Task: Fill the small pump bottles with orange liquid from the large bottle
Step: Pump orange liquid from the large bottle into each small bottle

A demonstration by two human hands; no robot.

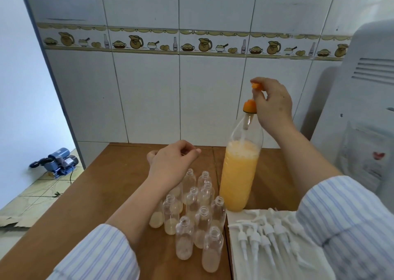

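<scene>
Head view | our right hand (271, 104) pinches the orange pump head (256, 86) atop the large bottle (239, 173), frame centre | left hand (173, 159) hovers loosely curled, empty | small bottles (193, 213), lower centre, hold only shallow pale liquid; pump tops (266, 235) unfitted, so filling looks barely begun.

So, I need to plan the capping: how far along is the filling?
Early. Done: several small clear plastic bottles hold a shallow pale layer at the bottom; none looks full. In hand: the right hand pinches the orange pump top on the tall clear bottle of orange liquid; the left hand hovers, holding nothing. Left: filling the bottles and fitting the white pump heads lying alongside.
</scene>
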